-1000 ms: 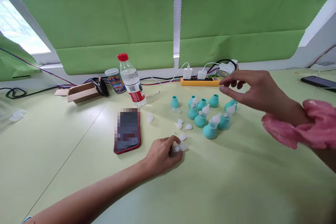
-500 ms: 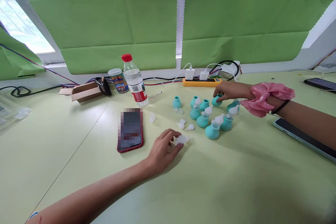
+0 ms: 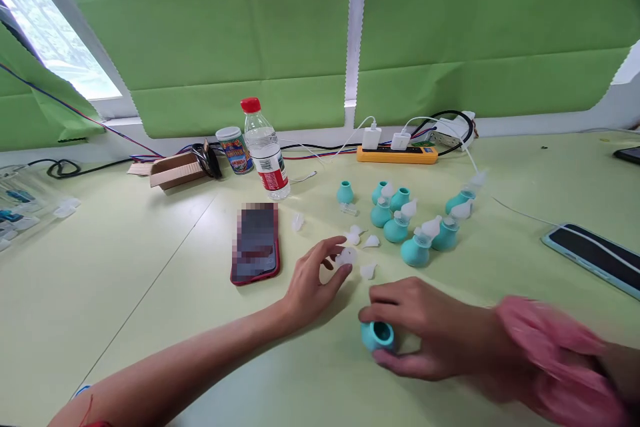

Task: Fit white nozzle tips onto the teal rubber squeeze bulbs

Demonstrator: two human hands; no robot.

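Observation:
My right hand (image 3: 420, 323) grips a small turquoise rubber bulb (image 3: 377, 335) near the front, its round open neck tipped toward me. My left hand (image 3: 315, 277) rests on the table with thumb and fingers curved around a small translucent white piece (image 3: 346, 256). Just right of those fingertips lies a loose white pointed tip (image 3: 369, 271). Several more white tips (image 3: 371, 241) are scattered behind it. Further back stand open-necked bulbs (image 3: 345, 192), and others carry clear collars with white tips, such as the front bulb (image 3: 415, 251).
A red-cased phone (image 3: 255, 243) lies left of my left hand, with a water bottle (image 3: 267, 157) behind it. Along the back are a yellow power strip (image 3: 397, 155), a can (image 3: 235, 150) and a cardboard box (image 3: 177, 171). Another phone (image 3: 595, 257) with a white cable lies right.
My right hand has brought a turquoise bulb from the back group to the front. My left hand stays at nearly the same spot; a loose white tip now shows beside it.

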